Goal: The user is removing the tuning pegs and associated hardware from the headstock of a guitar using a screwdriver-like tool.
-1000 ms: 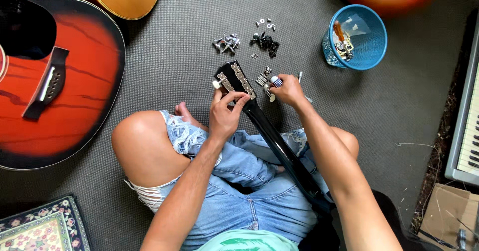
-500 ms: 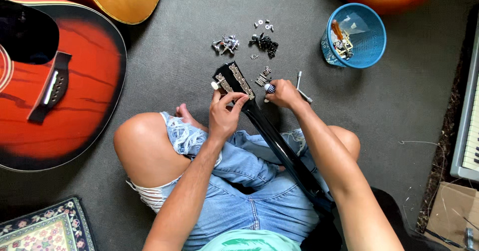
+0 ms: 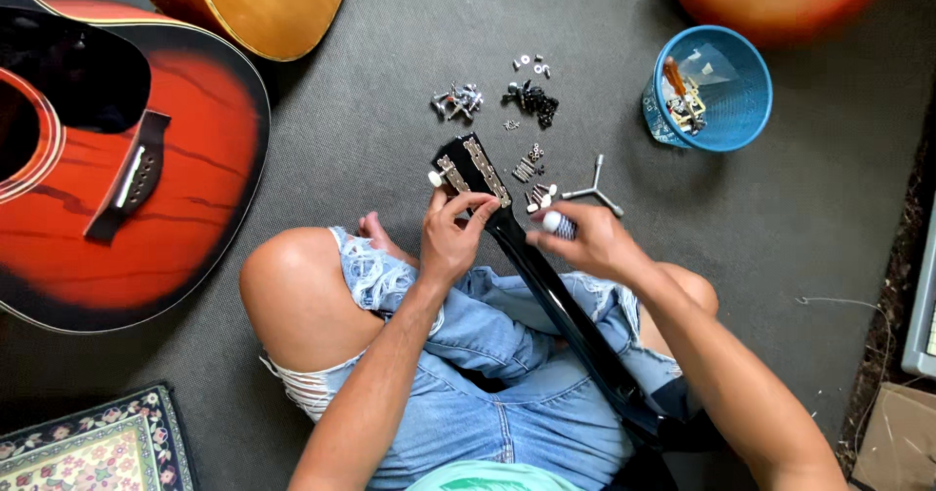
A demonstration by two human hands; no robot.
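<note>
A black guitar neck lies across my lap, its headstock pointing away from me over the grey carpet. My left hand pinches the headstock's lower edge by the metal tuner strips. My right hand is just right of the neck, closed around a small screwdriver with a white and dark striped handle. A small heap of screws sits beside the headstock.
Small piles of tuner parts and black pieces lie beyond the headstock, a three-armed metal wrench to the right. A blue bucket holds tools. A red sunburst guitar lies left, a patterned rug bottom left.
My right hand has drawn back from the headstock toward me and to the right, carrying the screwdriver. The three-armed wrench it covered now shows. My left hand stays on the headstock.
</note>
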